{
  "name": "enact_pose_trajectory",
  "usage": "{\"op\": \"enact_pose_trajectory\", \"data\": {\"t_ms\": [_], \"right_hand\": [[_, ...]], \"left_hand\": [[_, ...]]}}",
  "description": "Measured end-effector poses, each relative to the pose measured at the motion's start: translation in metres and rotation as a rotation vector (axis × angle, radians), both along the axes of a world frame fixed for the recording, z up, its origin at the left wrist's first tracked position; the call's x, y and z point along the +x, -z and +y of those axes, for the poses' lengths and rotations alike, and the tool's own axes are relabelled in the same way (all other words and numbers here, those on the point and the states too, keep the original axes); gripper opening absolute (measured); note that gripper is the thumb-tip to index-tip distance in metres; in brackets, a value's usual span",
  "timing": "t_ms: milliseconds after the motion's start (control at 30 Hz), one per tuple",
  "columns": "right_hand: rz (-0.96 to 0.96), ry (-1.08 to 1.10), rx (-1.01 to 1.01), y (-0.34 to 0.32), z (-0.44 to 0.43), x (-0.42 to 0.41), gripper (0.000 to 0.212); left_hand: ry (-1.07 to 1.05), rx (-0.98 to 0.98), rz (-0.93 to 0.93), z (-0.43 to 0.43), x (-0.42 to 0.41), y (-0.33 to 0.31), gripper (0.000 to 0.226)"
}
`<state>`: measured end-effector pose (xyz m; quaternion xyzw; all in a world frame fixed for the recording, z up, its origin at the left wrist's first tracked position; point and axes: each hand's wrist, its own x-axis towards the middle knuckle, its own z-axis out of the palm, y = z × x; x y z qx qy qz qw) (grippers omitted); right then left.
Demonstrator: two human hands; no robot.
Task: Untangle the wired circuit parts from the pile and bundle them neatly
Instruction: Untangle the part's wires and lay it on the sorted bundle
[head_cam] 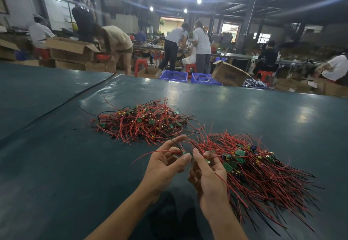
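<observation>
Risk of snagging: left hand (165, 164) and right hand (207, 175) both pinch one wired board (187, 153); its trailing leads could catch the bundle (263, 174) just beside.

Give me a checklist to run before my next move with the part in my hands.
1. Grip: left hand pinches a small green circuit board: ok.
2. Second grip: right hand has its fingers curled right beside that board, but the contact is hidden: cannot tell.
3. The board's red wire trails left above the table mat, off both piles: ok.
4. The board's black wire is free of other wires: cannot tell.
5. Drop spot: sorted pile at right has its wires roughly aligned: ok.
6. Backlog: tangled pile farther back is fully untangled: not ok.
</observation>
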<state>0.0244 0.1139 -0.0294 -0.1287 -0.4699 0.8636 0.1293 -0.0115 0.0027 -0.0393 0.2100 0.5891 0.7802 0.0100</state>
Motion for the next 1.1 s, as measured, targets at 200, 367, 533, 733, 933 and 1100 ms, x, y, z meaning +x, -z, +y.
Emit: {"op": "enact_pose_trajectory", "data": {"t_ms": [200,367,533,733,933,1100], "right_hand": [[0.045,-0.120,-0.006,-0.007,-0.002,0.006,0.007],[0.015,-0.118,0.058,-0.003,-0.004,0.005,0.019],[0.010,-0.039,0.236,0.001,-0.006,0.001,0.018],[-0.024,-0.002,0.293,0.008,-0.007,-0.002,0.027],[0.003,0.137,0.043,0.003,0.019,-0.012,0.029],[0.043,0.215,0.053,0.003,0.022,-0.012,0.025]], "left_hand": [[-0.205,-0.012,0.142,0.001,0.002,-0.003,0.044],[-0.173,-0.052,0.113,0.000,0.002,-0.003,0.023],[-0.161,-0.107,0.077,0.000,0.000,0.001,0.020],[-0.186,-0.214,0.089,0.000,-0.002,0.005,0.020],[-0.201,-0.125,0.001,-0.005,-0.009,0.000,0.035],[-0.172,-0.094,-0.016,-0.006,-0.007,-0.005,0.028]]}}
